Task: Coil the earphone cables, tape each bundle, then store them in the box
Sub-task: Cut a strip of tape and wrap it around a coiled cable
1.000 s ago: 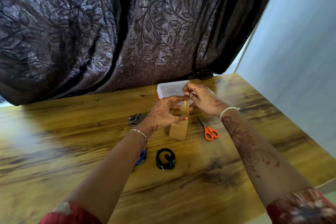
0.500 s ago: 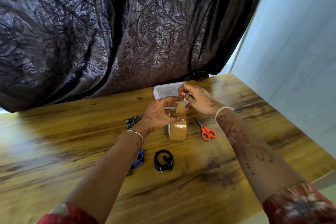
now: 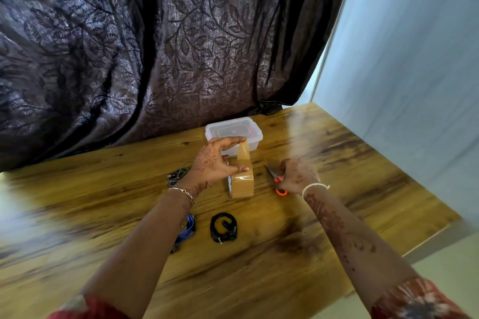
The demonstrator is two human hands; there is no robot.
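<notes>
By my reading I'm in the taping stage, early on, and nothing is stored yet. One set of black earphones (image 3: 223, 227) lies coiled in a neat ring on the table (image 3: 363, 189), near its front and between my two forearms. I can't make out any tape on it. A blue cable (image 3: 191, 225) sits just to its left, mostly hidden under my left forearm, so I can't tell whether it is coiled or bound. A dark loose tangle (image 3: 178, 175) of cable lies behind my left wrist and looks uncoiled. The clear box (image 3: 255, 144) stands at the back near the curtain (image 3: 129, 46) with its lid on, and I see no cable inside it. That leaves cutting tape, binding each bundle, coiling the tangle and boxing everything. My left hand (image 3: 215, 160) grips the brown roll of tape (image 3: 242, 185), which stands on edge. The thumb is against its side and the fingers pinch the free end of a strip (image 3: 243, 153) drawn straight up from it. My right hand (image 3: 295, 176) is low on the table to the right of the roll, its fingers curled over the orange handles of the scissors (image 3: 281, 191). It is blurred, so I can't judge how firm that hold is. The black coil is well short of both hands, on the near side of the roll.
</notes>
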